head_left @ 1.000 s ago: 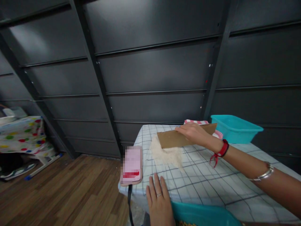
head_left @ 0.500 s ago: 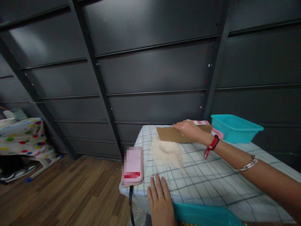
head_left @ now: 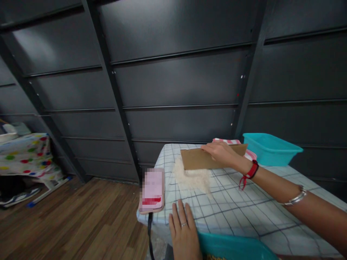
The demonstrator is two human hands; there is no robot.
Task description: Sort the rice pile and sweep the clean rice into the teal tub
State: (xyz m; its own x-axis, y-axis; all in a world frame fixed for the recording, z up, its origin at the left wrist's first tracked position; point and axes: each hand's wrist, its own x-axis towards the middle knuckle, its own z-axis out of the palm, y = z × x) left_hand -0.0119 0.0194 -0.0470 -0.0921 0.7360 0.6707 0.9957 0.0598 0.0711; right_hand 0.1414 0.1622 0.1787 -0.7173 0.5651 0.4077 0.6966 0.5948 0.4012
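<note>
My right hand (head_left: 221, 152) grips the top edge of a brown cardboard piece (head_left: 196, 159), which stands on its long edge at the far side of the white grains, which look like rice (head_left: 193, 182). The grains lie in a thin spread on the checked tablecloth (head_left: 230, 202), and the board's lower left part covers some of them. My left hand (head_left: 184, 231) rests flat near the table's front edge, fingers stretched out, holding nothing. It lies beside a teal tub (head_left: 235, 245) with yellowish grains inside, mostly cut off by the frame.
A second teal tub (head_left: 273, 150) stands at the back right, beside a red-and-white striped cloth (head_left: 249, 155). On the left table edge lies a pink phone-like item (head_left: 152, 189) with a black strap (head_left: 150, 234). A dark panelled wall (head_left: 179, 83) rises behind.
My right hand has drawn the cardboard slightly nearer, and its lower edge now overlaps the far part of the grains. My left hand stays in place.
</note>
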